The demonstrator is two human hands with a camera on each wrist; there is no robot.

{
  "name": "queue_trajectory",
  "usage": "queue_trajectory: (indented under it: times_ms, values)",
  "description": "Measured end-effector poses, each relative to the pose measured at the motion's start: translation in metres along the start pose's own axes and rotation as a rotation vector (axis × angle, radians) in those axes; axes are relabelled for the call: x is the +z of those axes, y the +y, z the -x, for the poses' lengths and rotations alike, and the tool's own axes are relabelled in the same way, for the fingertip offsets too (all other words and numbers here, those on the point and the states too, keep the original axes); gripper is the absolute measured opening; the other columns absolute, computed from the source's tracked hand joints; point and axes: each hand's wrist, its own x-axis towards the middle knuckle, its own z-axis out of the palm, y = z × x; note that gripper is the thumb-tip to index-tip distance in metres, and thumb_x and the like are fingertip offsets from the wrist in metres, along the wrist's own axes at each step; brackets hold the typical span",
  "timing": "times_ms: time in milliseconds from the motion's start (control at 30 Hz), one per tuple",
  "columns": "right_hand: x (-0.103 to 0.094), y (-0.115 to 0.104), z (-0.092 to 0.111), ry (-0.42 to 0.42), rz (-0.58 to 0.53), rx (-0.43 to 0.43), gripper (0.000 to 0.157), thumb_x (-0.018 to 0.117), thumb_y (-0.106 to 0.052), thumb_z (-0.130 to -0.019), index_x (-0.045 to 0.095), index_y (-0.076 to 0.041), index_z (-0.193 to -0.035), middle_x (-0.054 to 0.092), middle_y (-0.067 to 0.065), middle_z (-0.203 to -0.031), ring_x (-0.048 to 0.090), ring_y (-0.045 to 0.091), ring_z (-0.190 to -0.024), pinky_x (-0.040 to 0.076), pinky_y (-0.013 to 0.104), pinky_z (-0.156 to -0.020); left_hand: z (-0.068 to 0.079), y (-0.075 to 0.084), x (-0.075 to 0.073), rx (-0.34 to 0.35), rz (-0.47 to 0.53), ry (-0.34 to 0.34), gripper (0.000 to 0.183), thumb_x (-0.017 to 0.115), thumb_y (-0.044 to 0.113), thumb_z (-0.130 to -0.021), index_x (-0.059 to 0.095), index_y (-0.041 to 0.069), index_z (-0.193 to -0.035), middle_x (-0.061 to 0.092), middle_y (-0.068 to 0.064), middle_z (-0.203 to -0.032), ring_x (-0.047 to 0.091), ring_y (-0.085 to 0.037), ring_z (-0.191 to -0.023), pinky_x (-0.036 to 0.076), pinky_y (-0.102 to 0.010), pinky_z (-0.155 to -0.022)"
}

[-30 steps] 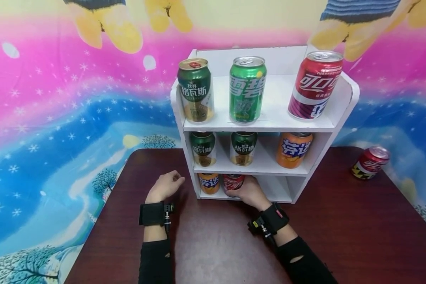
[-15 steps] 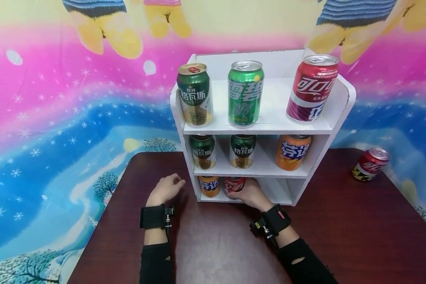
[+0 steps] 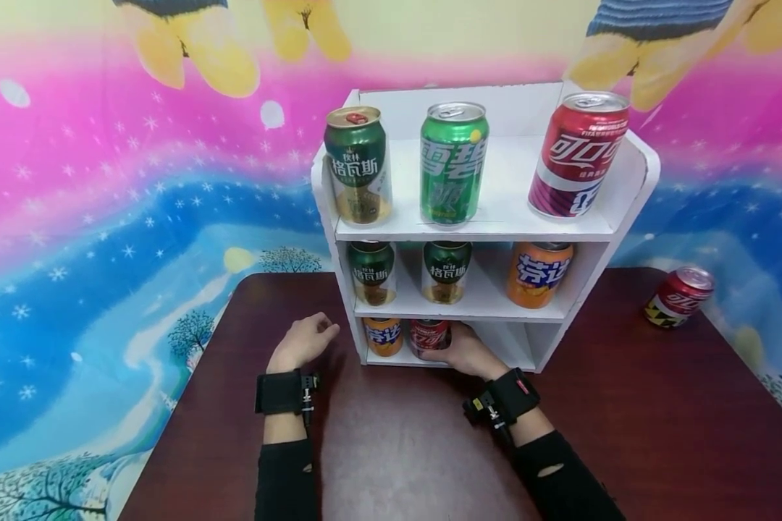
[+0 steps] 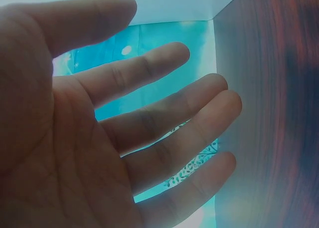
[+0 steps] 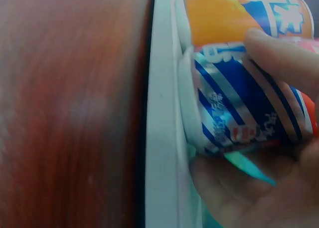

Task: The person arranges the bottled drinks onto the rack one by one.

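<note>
My right hand (image 3: pixel 465 352) grips a red cola can (image 3: pixel 427 337) on the bottom level of a white shelf (image 3: pixel 508 181). In the right wrist view, thumb and fingers lie on either side of that can, whose visible side (image 5: pixel 239 98) has blue and silver stripes. It stands upright beside an orange soda can (image 3: pixel 384 337), very close to it. My left hand (image 3: pixel 304 341) is over the table, left of the shelf, holding nothing. Its fingers (image 4: pixel 164 113) are spread and slightly bent in the left wrist view. Part of the cola can is hidden by my right hand.
On the middle level are two green-and-gold cans (image 3: pixel 373 273) and an orange can (image 3: pixel 539 276). The top level holds a green-and-gold can (image 3: pixel 358 166), a green can (image 3: pixel 454 163) and a red can (image 3: pixel 580 155). Another red can (image 3: pixel 680 297) stands on the dark table (image 3: pixel 397 449) at right.
My right wrist has shifted slightly to the right while the hand stays at the cola can. The left hand keeps its place. The head view dips and returns slightly.
</note>
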Motion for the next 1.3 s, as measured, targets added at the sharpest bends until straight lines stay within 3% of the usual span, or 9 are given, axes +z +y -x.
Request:
queue_trajectory:
  times_ms: [267, 633, 900, 1300]
  values:
    - [-0.005, 0.000, -0.001, -0.061, -0.014, -0.030, 0.081, 0.077, -0.029, -0.080, 0.031, -0.006, -0.143, 0.048, 0.013, -0.133, 0.045, 0.028, -0.122, 0.029, 0.046, -0.105, -0.001, 0.000, -0.001, 0.005, -0.010, 0.004, 0.031, 0.052, 0.032, -0.097, 0.061, 0.007, -0.114, 0.064, -0.010, -0.100, 0.057, -0.020, -0.079, 0.047, -0.039, -0.070]
    - [0.000, -0.003, 0.000, -0.037, -0.026, -0.026, 0.079, 0.078, -0.031, -0.079, 0.034, -0.007, -0.140, 0.051, 0.011, -0.128, 0.049, 0.026, -0.116, 0.037, 0.045, -0.100, -0.001, -0.003, 0.002, 0.024, -0.017, 0.004, 0.030, 0.052, 0.031, -0.097, 0.062, 0.006, -0.112, 0.064, -0.008, -0.096, 0.055, -0.020, -0.077, 0.046, -0.037, -0.068]
    - [-0.009, 0.000, 0.002, -0.066, -0.038, -0.082, 0.076, 0.076, -0.029, -0.081, 0.034, -0.009, -0.141, 0.052, 0.009, -0.128, 0.050, 0.024, -0.115, 0.036, 0.045, -0.099, -0.002, -0.002, 0.003, 0.023, -0.023, 0.009, 0.031, 0.052, 0.032, -0.097, 0.062, 0.007, -0.113, 0.064, -0.008, -0.099, 0.055, -0.020, -0.077, 0.046, -0.037, -0.069]
    - [-0.020, 0.002, 0.004, -0.076, -0.041, -0.053, 0.079, 0.077, -0.026, -0.080, 0.031, -0.011, -0.143, 0.049, 0.010, -0.130, 0.048, 0.025, -0.117, 0.036, 0.045, -0.099, -0.002, -0.002, 0.001, 0.023, -0.015, 0.008, 0.031, 0.052, 0.032, -0.097, 0.062, 0.007, -0.113, 0.064, -0.008, -0.098, 0.054, -0.020, -0.076, 0.046, -0.037, -0.068]
